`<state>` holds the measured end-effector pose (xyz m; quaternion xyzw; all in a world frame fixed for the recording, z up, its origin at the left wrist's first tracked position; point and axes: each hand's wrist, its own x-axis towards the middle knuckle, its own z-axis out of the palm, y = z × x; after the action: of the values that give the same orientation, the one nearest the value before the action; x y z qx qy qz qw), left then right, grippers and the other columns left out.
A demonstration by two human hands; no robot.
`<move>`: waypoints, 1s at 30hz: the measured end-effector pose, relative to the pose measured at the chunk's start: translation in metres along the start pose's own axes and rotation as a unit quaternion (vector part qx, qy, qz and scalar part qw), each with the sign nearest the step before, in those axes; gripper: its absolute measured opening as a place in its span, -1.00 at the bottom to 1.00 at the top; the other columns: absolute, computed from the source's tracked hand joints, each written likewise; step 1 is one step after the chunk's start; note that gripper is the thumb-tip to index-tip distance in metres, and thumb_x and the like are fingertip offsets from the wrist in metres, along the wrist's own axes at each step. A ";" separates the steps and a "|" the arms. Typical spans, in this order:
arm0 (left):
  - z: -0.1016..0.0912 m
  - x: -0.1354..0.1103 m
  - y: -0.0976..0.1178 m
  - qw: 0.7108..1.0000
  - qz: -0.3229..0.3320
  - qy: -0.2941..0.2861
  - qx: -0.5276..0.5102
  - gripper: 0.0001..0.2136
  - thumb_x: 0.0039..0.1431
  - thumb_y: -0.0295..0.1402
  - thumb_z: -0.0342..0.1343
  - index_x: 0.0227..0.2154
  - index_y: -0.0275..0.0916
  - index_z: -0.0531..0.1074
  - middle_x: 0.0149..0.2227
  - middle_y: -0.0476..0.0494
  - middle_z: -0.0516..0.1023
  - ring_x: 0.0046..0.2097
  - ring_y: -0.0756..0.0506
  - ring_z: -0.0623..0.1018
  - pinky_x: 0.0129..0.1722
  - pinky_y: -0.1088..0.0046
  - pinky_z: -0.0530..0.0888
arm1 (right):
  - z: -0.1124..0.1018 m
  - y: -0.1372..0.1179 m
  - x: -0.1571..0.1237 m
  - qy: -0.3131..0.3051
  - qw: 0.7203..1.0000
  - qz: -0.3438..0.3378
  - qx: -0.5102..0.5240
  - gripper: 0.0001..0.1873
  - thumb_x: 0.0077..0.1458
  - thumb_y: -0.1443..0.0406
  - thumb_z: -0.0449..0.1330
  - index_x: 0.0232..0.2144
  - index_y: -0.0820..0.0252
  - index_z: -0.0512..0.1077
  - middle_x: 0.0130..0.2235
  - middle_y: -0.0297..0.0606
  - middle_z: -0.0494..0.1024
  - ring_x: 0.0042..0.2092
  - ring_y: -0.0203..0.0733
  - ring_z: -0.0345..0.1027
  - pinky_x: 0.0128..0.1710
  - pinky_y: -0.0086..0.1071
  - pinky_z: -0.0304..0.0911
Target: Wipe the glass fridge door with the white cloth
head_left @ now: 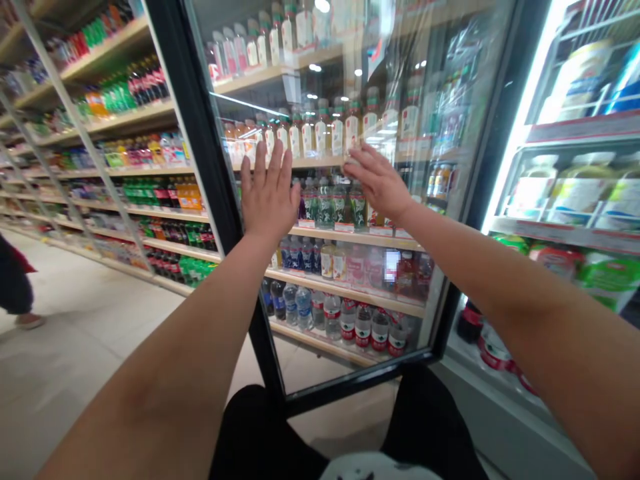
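A black-framed glass door [340,393] of a lit drinks fridge stands swung out in front of me. My left hand [270,190] lies on the pane near its left edge, open, palm toward the glass and fingers spread upward. To its right, my right hand [379,179] is at the same pane, with its fingers stretched to the left and slightly bent. Its palm and thumb are mostly hidden, and I make out no object in it. Rows of bottled drinks [333,317] show through the glass behind both hands, on shelves beyond the door.
At right is the fridge's lit inside, with white-capped bottles [583,187] on racks and green packs [613,273] below. Long drink shelves [150,170] run along the left. A person's leg and shoe [29,321] show on the pale floor [90,347]. My knees [430,413] flank the door's lower edge.
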<state>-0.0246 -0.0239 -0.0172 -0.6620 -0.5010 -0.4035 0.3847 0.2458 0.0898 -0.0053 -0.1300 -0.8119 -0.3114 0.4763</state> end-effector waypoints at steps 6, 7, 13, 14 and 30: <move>-0.002 -0.001 0.003 1.000 0.000 -0.003 -0.012 -0.33 0.39 -0.06 -0.20 0.50 -0.11 -0.03 0.54 0.10 -0.14 0.54 -0.23 -0.23 0.54 -0.05 -0.27 | 0.000 0.003 -0.026 0.083 0.989 0.093 -0.074 -0.46 0.42 0.37 -0.15 0.32 0.01 0.33 0.42 -0.31 0.23 0.54 0.00 -0.19 0.53 0.14 -0.09; -0.002 -0.001 0.003 1.000 0.003 0.000 -0.027 -0.35 0.41 -0.07 -0.21 0.50 -0.14 0.00 0.54 0.05 -0.12 0.54 -0.24 -0.23 0.53 -0.05 -0.31 | -0.001 0.003 -0.031 0.048 0.995 0.061 -0.065 -0.48 0.42 0.35 -0.13 0.28 -0.02 0.37 0.40 -0.34 0.27 0.53 -0.04 -0.15 0.53 0.08 -0.05; -0.001 -0.002 0.001 0.999 0.005 0.005 -0.047 -0.31 0.39 -0.07 -0.15 0.50 -0.18 -0.03 0.53 0.15 -0.11 0.54 -0.18 -0.33 0.56 -0.02 -0.32 | -0.021 0.034 -0.039 0.104 0.967 0.212 -0.093 -0.45 0.42 0.29 -0.18 0.34 -0.02 0.30 0.44 -0.35 0.18 0.53 -0.02 -0.17 0.55 0.12 -0.16; -0.001 -0.002 0.001 0.999 0.005 0.005 -0.051 -0.34 0.44 -0.09 -0.18 0.51 -0.20 -0.01 0.53 0.13 -0.16 0.54 -0.19 -0.31 0.55 0.00 -0.36 | -0.022 0.036 -0.041 0.130 0.956 0.243 -0.103 -0.43 0.42 0.28 -0.20 0.36 0.02 0.28 0.46 -0.32 0.15 0.54 -0.01 -0.20 0.55 0.13 -0.18; 0.002 -0.002 -0.001 0.997 0.005 0.012 -0.071 -0.33 0.41 -0.02 -0.21 0.48 -0.19 0.00 0.53 0.19 -0.14 0.54 -0.24 -0.26 0.56 -0.08 -0.34 | -0.046 0.093 -0.109 0.294 0.836 0.451 -0.103 -0.46 0.30 0.29 -0.10 0.22 0.18 0.43 0.32 0.01 0.36 0.42 0.09 0.11 0.47 0.10 -0.01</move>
<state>-0.0256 -0.0225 -0.0193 -0.6850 -0.4633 -0.4440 0.3449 0.3810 0.1421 -0.0461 -0.4328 -0.4481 -0.1675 0.7641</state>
